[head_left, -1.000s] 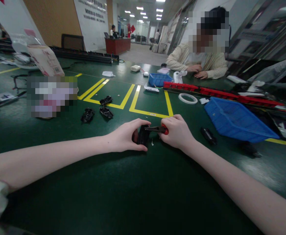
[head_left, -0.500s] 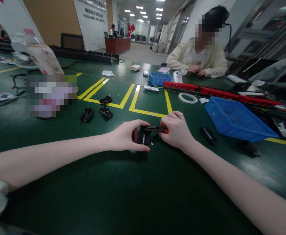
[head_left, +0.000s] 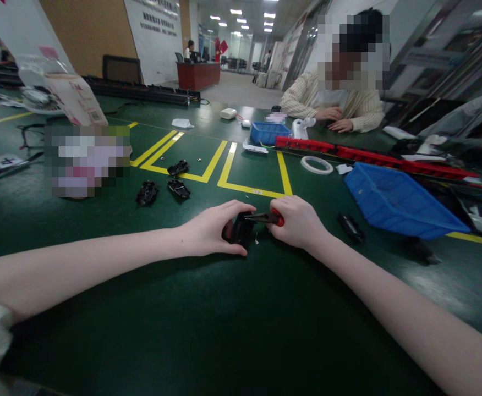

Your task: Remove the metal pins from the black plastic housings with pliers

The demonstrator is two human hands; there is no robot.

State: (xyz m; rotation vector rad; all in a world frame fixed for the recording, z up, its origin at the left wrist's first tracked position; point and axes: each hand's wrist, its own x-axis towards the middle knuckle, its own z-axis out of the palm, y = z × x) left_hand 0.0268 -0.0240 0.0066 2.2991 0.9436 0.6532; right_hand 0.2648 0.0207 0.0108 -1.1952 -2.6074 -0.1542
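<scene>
Between thumb and fingers, my left hand grips a small black plastic part, held just over the green table. My right hand is closed round the red handles of a pair of needle-nose pliers. The pliers' jaws point left and meet the upper right edge of the black part; whether they pinch it I cannot tell. A tiny pale scrap lies beside the part. Left of my hands are several black plastic pieces on the table.
At right lie a blue bin, a black cylindrical part and a long red strip. A white tape ring and a small blue tray are farther back. Across the table sits a person. A tilted carton stands at left.
The black part has turned in my left hand, showing a darker side. My right hand has lowered slightly, the pliers still at the part's upper edge.
</scene>
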